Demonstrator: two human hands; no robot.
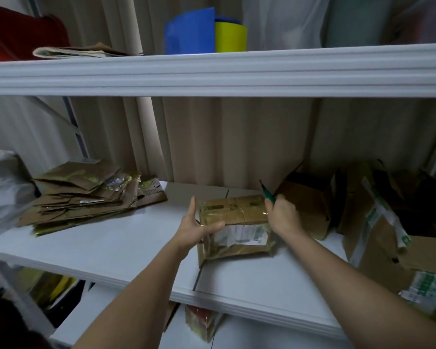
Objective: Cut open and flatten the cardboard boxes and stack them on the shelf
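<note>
We are finding the right hand point(283, 215) with its grip curled round a green-handled cutter point(268, 193), blade end pointing up and away, resting against the far right corner of the taped cardboard box point(234, 226); we judge it is being kept clear of the tape until the box is steadied. The left hand point(196, 226) is bracing the box's left side, fingers fairly straight and thumb lying over the near top edge, seemingly to stop it sliding. The box is sitting mid-shelf point(111, 248), near the front edge. Flattened boxes point(86, 197) are piling far left; uncut boxes point(378, 238) are waiting right.
</note>
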